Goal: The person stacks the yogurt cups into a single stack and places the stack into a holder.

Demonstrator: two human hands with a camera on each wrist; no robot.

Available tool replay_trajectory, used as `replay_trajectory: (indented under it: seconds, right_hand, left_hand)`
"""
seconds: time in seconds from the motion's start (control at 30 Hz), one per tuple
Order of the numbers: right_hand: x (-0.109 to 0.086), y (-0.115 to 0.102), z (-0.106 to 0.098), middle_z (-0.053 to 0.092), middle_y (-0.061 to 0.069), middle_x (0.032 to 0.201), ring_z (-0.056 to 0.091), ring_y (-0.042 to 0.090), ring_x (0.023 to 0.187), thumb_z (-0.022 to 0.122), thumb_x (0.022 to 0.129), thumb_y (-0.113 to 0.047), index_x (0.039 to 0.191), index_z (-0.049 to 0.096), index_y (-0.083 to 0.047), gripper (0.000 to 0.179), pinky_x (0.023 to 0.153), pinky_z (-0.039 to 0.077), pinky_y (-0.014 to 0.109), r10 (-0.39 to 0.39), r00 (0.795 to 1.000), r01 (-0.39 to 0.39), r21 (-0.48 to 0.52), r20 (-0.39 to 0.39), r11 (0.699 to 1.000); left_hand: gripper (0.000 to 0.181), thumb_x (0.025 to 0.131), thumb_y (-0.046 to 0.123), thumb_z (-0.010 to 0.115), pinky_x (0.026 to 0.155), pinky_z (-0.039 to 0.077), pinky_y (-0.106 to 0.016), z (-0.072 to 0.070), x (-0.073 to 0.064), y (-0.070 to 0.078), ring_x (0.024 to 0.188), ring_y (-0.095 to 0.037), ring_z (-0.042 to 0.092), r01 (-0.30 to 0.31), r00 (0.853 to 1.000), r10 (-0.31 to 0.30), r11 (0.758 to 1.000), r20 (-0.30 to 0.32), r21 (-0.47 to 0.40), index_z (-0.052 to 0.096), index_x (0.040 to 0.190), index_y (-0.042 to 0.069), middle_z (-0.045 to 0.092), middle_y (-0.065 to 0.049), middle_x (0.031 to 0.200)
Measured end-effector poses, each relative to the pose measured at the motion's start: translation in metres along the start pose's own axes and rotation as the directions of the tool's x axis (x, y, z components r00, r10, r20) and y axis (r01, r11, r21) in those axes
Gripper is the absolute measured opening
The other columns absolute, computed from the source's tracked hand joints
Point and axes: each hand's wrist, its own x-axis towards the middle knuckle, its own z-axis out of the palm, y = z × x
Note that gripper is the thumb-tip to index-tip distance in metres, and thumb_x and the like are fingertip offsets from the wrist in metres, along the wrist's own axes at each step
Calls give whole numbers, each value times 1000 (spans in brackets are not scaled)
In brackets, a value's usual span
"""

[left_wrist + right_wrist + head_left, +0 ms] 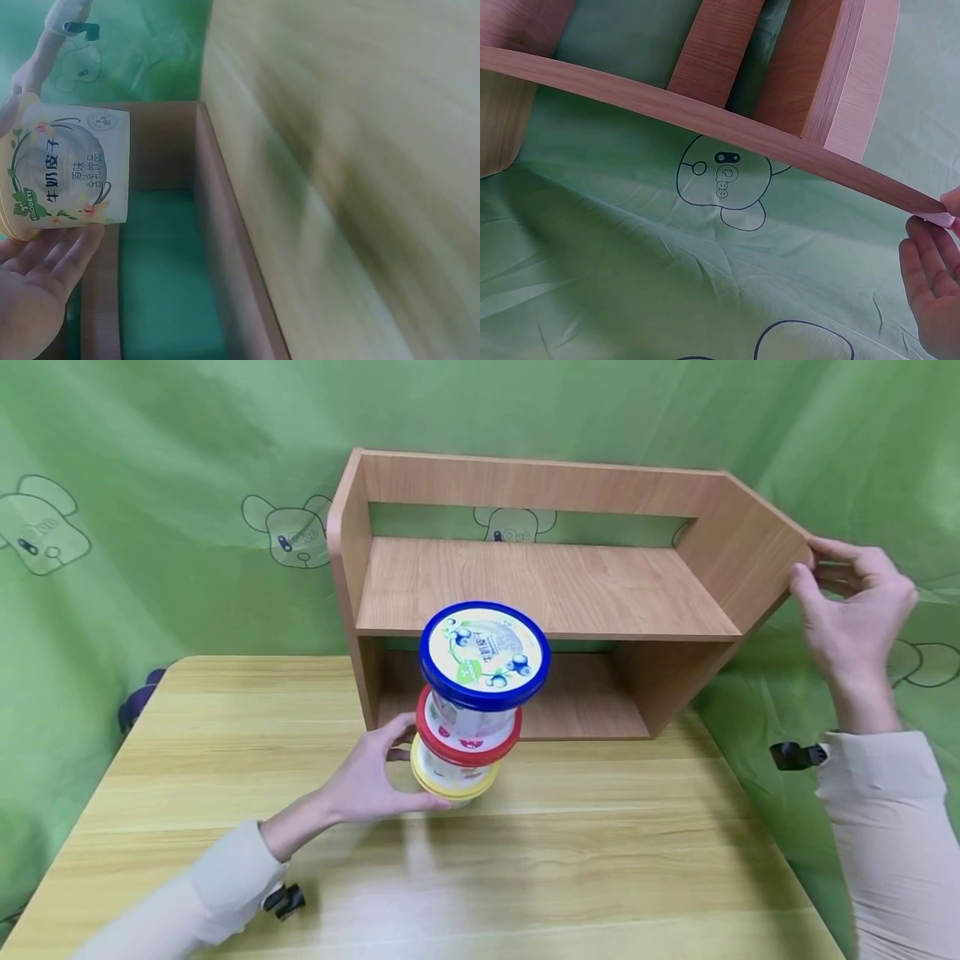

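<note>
My left hand (375, 777) grips the lowest of three stacked tubs, a white tub (67, 169) with a yellow lid (455, 782). In the left wrist view its base stands clear of the tabletop. On it sits a red-lidded tub (468, 739), topped by a blue-lidded tub (486, 656) with blueberries on its lid. The stack is in front of a wooden two-tier shelf (540, 585). My right hand (858, 597) pinches the front edge of the shelf's right side panel (780, 146). A small pale patch (936, 218) shows at those fingertips; I cannot tell what it is.
The shelf stands toward the back of a light wooden table (600, 860). A green curtain (187, 427) with printed bear faces hangs behind and on both sides. Something dark purple (141, 700) is beyond the table's left edge.
</note>
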Motion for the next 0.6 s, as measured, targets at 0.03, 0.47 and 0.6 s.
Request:
replay_trajectory:
  seconds: [0.03, 0.47, 0.6]
  right_hand:
    - [-2, 2, 0, 73, -19, 103, 67, -13, 85, 72, 93, -11, 117, 80, -13, 26, 80, 54, 0, -6, 1000, 6, 0, -6, 1000]
    - [-5, 8, 2, 69, -28, 97, 66, -14, 84, 71, 94, -12, 118, 80, -12, 25, 79, 54, 0, -24, 1000, 24, -1, -20, 1000]
    - [-4, 8, 2, 69, -27, 97, 66, -14, 84, 71, 93, -11, 118, 80, -12, 25, 79, 54, 0, -20, 1000, 20, 3, -19, 1000]
  left_hand:
    - [87, 75, 24, 97, 101, 65, -37, 0, 1, -1, 128, -24, 65, -9, 1000, 9, 1000, -1, 10, 50, 148, 15, 65, -2, 141]
    - [85, 75, 20, 96, 100, 66, -33, -16, 23, 13, 122, -24, 70, -49, 999, 49, 999, -5, 8, 51, 147, 14, 66, -6, 139]
    - [85, 76, 18, 96, 100, 65, -33, -21, 31, 16, 120, -23, 72, -65, 998, 65, 998, 0, 12, 51, 147, 12, 66, -7, 139]
